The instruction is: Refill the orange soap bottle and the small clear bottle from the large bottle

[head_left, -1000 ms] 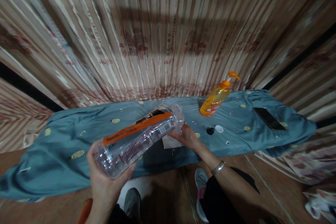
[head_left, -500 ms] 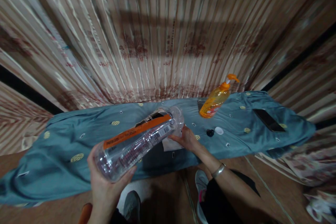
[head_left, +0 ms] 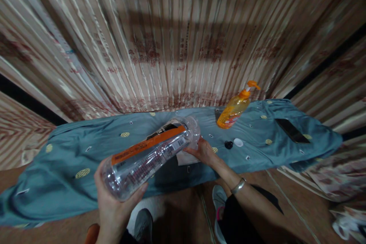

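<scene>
While both hands (head_left: 113,204) (head_left: 206,154) grip a clear bottle (head_left: 150,160), partly hiding a white item (head_left: 185,159), a pump bottle (head_left: 233,110) stands to the right.

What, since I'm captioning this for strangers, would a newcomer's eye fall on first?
Probably the big orange-labelled clear bottle, slanting mid-picture, left fingers on its near end, right fingers at its far end. Then the orange pump bottle, standing farther right on the blue cloth.

The left hand (head_left: 114,206) grips a clear bottle (head_left: 151,158) by its base, the right hand (head_left: 206,152) its neck end. From it, an orange pump bottle (head_left: 233,110) stands at two o'clock on the cloth-covered desk (head_left: 68,148); a dark flat slab (head_left: 292,130) lies at three.
</scene>
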`<state>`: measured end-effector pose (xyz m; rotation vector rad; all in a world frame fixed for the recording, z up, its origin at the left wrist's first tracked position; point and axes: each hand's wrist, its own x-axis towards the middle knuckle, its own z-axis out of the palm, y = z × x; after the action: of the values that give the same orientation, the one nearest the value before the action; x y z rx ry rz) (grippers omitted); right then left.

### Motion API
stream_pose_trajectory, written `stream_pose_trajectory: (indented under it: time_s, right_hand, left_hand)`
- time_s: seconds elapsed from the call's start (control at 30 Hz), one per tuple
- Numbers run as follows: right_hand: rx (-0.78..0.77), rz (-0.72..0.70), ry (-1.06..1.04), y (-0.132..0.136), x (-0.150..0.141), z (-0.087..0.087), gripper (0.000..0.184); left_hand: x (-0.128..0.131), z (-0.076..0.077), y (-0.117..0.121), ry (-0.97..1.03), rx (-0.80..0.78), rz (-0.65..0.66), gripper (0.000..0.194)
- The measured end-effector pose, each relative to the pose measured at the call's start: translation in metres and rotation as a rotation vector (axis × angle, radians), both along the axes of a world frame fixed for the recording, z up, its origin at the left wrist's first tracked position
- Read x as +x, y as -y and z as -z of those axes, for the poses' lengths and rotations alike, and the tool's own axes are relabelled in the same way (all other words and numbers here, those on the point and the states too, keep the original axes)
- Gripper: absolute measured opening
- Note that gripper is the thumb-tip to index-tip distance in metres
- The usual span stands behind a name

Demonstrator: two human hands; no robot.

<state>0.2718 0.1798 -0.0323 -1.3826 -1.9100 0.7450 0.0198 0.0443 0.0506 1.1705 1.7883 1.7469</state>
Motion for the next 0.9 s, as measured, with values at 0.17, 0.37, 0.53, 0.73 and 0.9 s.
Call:
stream_pose_trajectory:
  time_s: [0.17, 0.37, 0.53, 0.73, 0.9]
  right_hand:
    - [-0.007, 0.005, 0.028, 0.0001, 0.0007, 0.0001, 0.050]
    - [0.019, -0.023, 0.013, -0.0007, 0.0014, 0.0029, 0.044]
    - [0.010, -0.018, 0.024, -0.0015, 0.0018, 0.0017, 0.046]
    - [0.013, -0.030, 0.026, -0.0025, 0.0035, 0.0037, 0.043]
    - [-0.002, -0.040, 0.005, -0.0028, 0.0040, 0.0057, 0.050]
  left_hand:
    - [-0.0019, 0.0024, 0.0005, -0.009, -0.001, 0.009, 0.088]
    - [-0.0021, 0.0030, 0.0007, -0.033, 0.008, 0.000, 0.089]
    - [-0.0011, 0.0014, 0.0012, -0.024, 0.013, 0.001, 0.087]
    - [-0.0007, 0.0014, 0.0007, -0.008, 0.002, -0.001, 0.089]
    - [0.0012, -0.0008, 0.0005, -0.026, 0.012, -0.015, 0.086]
